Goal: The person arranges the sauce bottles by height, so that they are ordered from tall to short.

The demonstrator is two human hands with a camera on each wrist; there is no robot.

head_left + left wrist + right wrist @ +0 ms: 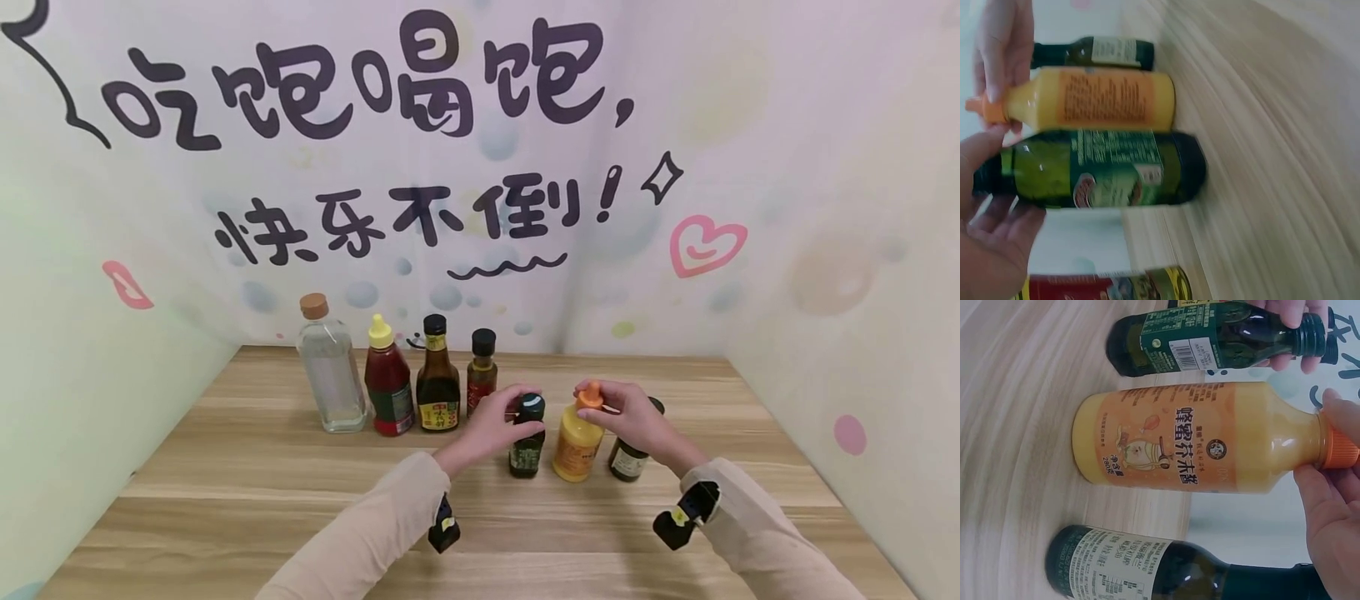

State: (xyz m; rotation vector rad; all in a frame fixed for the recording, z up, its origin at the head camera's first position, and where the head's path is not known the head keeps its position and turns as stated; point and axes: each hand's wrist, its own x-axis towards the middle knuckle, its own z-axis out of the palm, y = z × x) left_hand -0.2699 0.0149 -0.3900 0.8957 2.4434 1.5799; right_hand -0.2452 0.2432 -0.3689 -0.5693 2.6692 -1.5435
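My left hand (491,423) grips a dark green glass bottle (525,457) at its neck, just below the cap. In the left wrist view, the thumb and fingers sit on opposite sides of that neck. Close beside it stands a yellow squeeze bottle (1172,437) with an orange-brown label. My right hand (637,419) pinches this bottle by its orange cap (1340,447). Both bottles are upright on the wooden table. Partly behind the right hand is another dark bottle (628,463) with a pale label, which neither hand visibly grips.
Left of the hands, a row of bottles stands along the back: a clear one (332,379), a red sauce bottle (390,392) with yellow cap, a brown sauce bottle (438,385) and a small black-capped bottle (482,379). A printed wall cloth (750,167) hangs behind the table (262,500).
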